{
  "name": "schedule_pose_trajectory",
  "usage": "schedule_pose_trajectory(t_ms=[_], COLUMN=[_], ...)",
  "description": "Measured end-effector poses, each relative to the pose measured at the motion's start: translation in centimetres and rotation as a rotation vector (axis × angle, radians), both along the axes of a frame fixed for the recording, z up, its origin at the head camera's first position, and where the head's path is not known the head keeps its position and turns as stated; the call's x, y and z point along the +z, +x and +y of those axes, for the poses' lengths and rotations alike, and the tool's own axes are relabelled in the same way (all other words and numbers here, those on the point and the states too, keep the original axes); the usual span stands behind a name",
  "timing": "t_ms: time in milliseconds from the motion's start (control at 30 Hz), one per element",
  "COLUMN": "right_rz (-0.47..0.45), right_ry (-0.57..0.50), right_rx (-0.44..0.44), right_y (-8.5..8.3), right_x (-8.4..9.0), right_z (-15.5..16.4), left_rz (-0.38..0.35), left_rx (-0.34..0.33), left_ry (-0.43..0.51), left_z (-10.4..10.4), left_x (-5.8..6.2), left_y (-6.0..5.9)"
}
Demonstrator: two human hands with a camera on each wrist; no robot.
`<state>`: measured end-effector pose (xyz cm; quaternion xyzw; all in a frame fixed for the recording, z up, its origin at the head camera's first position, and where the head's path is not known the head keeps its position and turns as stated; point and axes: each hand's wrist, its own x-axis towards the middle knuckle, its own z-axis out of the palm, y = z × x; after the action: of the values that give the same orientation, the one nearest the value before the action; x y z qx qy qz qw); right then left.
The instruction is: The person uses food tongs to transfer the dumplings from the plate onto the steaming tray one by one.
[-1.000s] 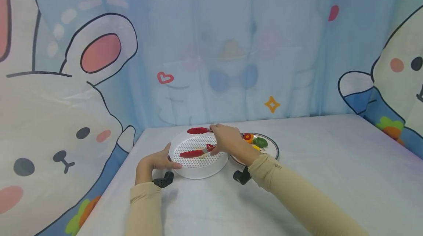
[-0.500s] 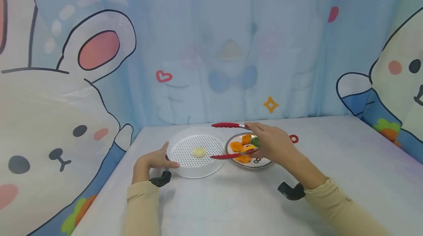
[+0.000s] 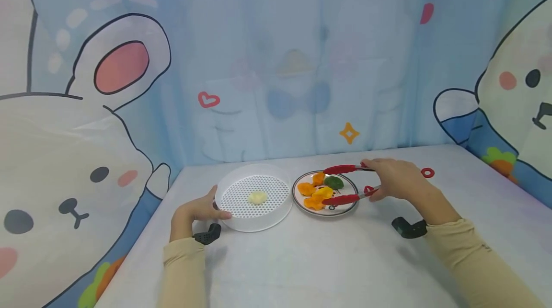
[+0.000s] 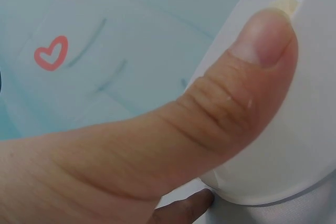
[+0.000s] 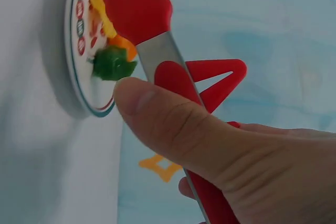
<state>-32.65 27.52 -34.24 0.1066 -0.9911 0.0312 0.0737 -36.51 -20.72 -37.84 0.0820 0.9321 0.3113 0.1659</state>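
My left hand [image 3: 200, 206] grips the near-left wall of a round white steamer basket [image 3: 254, 225] with a perforated base. In the left wrist view the thumb lies across the basket's wall [image 4: 278, 145]. One pale yellow piece [image 3: 257, 197] rests on the holes. My right hand [image 3: 394, 178] holds red-tipped metal tongs [image 3: 342, 199], arms spread apart, over a plate [image 3: 348, 188]. Orange pieces [image 3: 306, 188], a yellow piece [image 3: 324, 192] and a green piece [image 3: 334, 182] lie on that plate. The right wrist view shows the thumb pressed on one tongs arm [image 5: 163, 59].
Basket and plate stand side by side on a white-covered table [image 3: 302, 265]. Behind the table hangs a blue curtain [image 3: 297, 126] printed with cartoon rabbits.
My right hand has carried the tongs rightward from above the basket to over the plate, uncovering the pale yellow piece. My left hand has kept its hold on the basket.
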Motion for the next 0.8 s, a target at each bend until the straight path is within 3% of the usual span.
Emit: schedule_pose_trajectory(t_ms=[200,467,800], right_rz=[-0.037,0.002,-0.091], right_ry=[-0.006,-0.020,-0.015], right_rx=[-0.002,-0.062,-0.089], right_y=[-0.3,-1.1,-1.2], right_x=[-0.6,-0.1,-1.3], right_z=[0.6,1.7,2.6], left_rz=[-0.010,-0.016,-0.015], left_rx=[-0.001,0.012,0.005], left_ry=[-0.005,0.015,0.042], left_z=[0.0,-0.3,-0.1], left_x=[0.0,0.3,0.0], left_y=[0.0,-0.2,0.0])
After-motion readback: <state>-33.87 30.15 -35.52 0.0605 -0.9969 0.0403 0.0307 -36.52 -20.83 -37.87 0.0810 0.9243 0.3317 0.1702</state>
